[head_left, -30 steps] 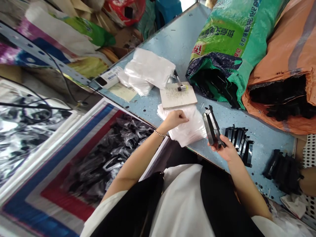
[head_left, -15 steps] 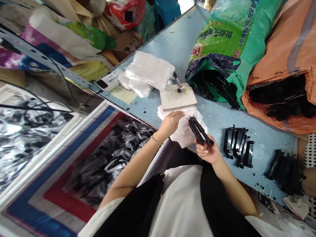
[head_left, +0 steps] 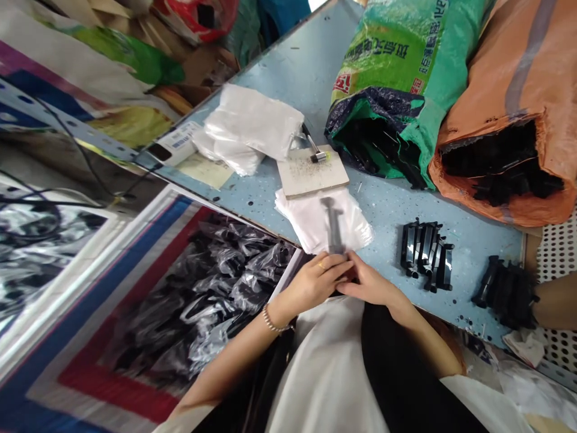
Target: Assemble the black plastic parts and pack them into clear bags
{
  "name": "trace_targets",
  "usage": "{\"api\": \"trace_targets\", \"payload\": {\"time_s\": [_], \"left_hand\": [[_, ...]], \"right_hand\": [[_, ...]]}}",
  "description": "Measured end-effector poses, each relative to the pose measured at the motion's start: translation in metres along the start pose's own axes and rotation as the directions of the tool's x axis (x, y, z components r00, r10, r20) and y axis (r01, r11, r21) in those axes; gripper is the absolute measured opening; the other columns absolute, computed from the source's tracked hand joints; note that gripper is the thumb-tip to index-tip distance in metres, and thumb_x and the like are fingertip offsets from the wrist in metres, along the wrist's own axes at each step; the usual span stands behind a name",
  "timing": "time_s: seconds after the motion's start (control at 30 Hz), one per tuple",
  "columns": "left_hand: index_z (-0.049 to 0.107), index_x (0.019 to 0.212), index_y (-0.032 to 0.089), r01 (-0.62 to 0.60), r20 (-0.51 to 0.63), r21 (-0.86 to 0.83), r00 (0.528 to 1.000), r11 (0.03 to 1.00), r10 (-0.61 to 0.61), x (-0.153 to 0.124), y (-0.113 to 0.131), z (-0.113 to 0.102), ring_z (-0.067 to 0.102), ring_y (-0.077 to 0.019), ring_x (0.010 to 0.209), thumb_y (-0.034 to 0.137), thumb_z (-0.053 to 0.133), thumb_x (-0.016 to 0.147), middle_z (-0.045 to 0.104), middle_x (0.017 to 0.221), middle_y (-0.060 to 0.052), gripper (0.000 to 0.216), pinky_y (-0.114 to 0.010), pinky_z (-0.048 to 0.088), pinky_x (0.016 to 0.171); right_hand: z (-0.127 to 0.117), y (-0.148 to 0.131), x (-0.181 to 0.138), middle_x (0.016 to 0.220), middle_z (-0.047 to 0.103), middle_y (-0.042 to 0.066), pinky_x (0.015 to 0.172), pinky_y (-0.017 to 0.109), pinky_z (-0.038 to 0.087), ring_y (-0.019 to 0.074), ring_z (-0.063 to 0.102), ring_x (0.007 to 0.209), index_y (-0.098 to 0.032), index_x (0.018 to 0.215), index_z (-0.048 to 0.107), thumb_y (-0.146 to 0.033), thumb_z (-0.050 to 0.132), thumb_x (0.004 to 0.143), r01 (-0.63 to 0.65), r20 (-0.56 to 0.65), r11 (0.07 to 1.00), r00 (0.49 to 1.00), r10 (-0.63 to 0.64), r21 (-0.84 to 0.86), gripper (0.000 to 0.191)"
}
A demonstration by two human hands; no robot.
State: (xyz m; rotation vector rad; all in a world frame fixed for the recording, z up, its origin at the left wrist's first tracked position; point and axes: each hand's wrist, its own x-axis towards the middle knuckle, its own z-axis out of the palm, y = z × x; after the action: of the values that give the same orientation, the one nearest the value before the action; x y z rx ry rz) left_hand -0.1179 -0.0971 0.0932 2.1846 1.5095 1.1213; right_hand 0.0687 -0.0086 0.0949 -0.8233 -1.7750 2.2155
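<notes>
My left hand (head_left: 311, 282) and my right hand (head_left: 370, 286) meet at the near edge of the blue table (head_left: 387, 207), fingers pinched together. Between them stands a long black plastic part (head_left: 334, 227), blurred and pointing away from me. It looks greyed, as if seen through a thin clear bag held at its lower end. It lies over the stack of clear plastic bags (head_left: 311, 216). Just beyond the stack is a square board (head_left: 306, 174) with a small hammer (head_left: 315, 155) on it.
Two groups of black parts (head_left: 426, 248) (head_left: 505, 291) lie at the right. A green sack (head_left: 383, 72) and an orange sack (head_left: 505, 102) hold more. White bags (head_left: 252, 123) sit behind. A large woven bag of wrapped parts (head_left: 216, 282) stands at the left. Another person's arm (head_left: 556, 304) shows at far right.
My right hand carried the black part leftward and down to the table edge. My left hand left the bag stack and joined it, and both now pinch the part's lower end.
</notes>
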Motion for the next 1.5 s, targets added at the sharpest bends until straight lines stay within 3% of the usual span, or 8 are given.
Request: {"api": "trace_targets", "payload": {"time_s": [0.13,0.37,0.63,0.77,1.0,1.2,1.33,1.5], "left_hand": [[0.067,0.127,0.038,0.363,-0.081,0.059,0.93,0.93,-0.358,-0.046,-0.017,-0.066,0.073,-0.0258,0.1,0.033,0.064,0.093,0.074,0.114,-0.005,0.034,-0.044,0.063,0.094],[0.071,0.099,0.032,0.808,-0.31,0.353,0.577,0.472,-0.756,-0.091,-0.112,-0.118,0.071,-0.0332,0.102,0.046,0.063,0.083,0.075,0.106,0.0,0.022,-0.056,0.06,0.092],[0.071,0.097,0.017,0.351,-0.056,0.194,0.936,0.916,-0.347,0.042,-0.072,0.004,0.068,-0.0269,0.104,0.028,0.061,0.095,0.073,0.107,-0.014,0.015,-0.043,0.057,0.097],[0.067,0.08,0.015,0.413,0.077,0.153,0.901,0.898,-0.428,0.066,-0.079,0.035,0.067,-0.0261,0.093,0.014,0.059,0.092,0.07,0.096,-0.014,0.014,-0.041,0.056,0.086],[0.058,0.072,0.019,0.707,0.115,-0.311,0.691,0.635,-0.714,0.068,-0.109,0.011,0.056,-0.0137,0.062,0.022,0.077,0.072,0.062,0.067,0.002,0.019,-0.026,0.044,0.059],[0.064,0.078,0.018,0.681,0.105,-0.372,0.706,0.63,-0.701,0.059,-0.106,0.016,0.061,-0.014,0.064,0.022,0.067,0.077,0.068,0.071,0.001,0.005,-0.026,0.048,0.062],[0.073,0.093,0.017,0.609,0.039,-0.28,0.779,0.742,-0.625,0.055,-0.111,0.017,0.069,-0.0177,0.079,0.016,0.058,0.084,0.076,0.088,-0.004,0.018,-0.031,0.058,0.076],[0.072,0.12,0.016,0.286,-0.135,-0.055,0.947,0.957,-0.291,0.045,-0.097,0.003,0.068,-0.0232,0.117,0.009,0.041,0.097,0.073,0.125,-0.013,0.04,-0.044,0.056,0.104]], "right_hand": [[-0.049,-0.011,-0.037,0.124,0.066,0.008,0.088,0.043,0.056,0.0243,0.066,0.1,-0.032,0.146,0.052,-0.04,0.062,0.096,-0.015,-0.216,0.88,0.971,-0.1,-0.475,0.052],[-0.122,0.005,-0.026,0.117,0.065,0.024,0.088,0.051,0.054,0.0402,0.064,0.107,-0.012,0.146,0.05,-0.032,0.057,0.094,-0.554,-0.592,0.208,0.762,-0.261,-0.806,0.056],[-0.08,-0.007,-0.018,0.117,0.068,0.012,0.091,0.047,0.048,0.032,0.056,0.109,-0.027,0.123,0.069,-0.008,0.05,0.091,-0.101,-0.131,0.169,0.975,-0.182,-0.981,0.042],[-0.081,0.007,-0.045,0.127,0.063,0.012,0.099,0.05,0.048,0.0315,0.054,0.12,-0.025,0.097,0.075,-0.005,0.042,0.094,-0.059,-0.126,0.248,0.956,-0.264,-0.967,0.039],[-0.068,0.035,-0.06,0.123,0.064,0.021,0.097,0.058,0.051,0.0398,0.06,0.113,-0.014,0.145,0.052,-0.045,0.066,0.088,-0.427,-0.549,0.402,0.794,-0.263,-0.81,0.066],[-0.073,0.018,-0.057,0.1,0.072,0.009,0.075,0.039,0.057,0.0251,0.066,0.085,-0.02,0.119,0.066,-0.052,0.067,0.079,-0.19,-0.545,0.982,0.824,0.154,-0.01,0.051],[-0.046,0.018,-0.016,0.094,0.074,0.01,0.062,0.026,0.057,0.0165,0.066,0.075,-0.014,0.108,0.068,-0.052,0.061,0.083,-0.188,-0.044,0.703,0.954,0.297,0.686,0.046],[-0.022,0.034,0.031,0.092,0.073,0.007,0.057,0.015,0.057,0.0094,0.064,0.071,-0.01,0.113,0.065,-0.047,0.054,0.091,-0.301,0.184,0.37,0.929,0.32,0.879,0.044]]}}
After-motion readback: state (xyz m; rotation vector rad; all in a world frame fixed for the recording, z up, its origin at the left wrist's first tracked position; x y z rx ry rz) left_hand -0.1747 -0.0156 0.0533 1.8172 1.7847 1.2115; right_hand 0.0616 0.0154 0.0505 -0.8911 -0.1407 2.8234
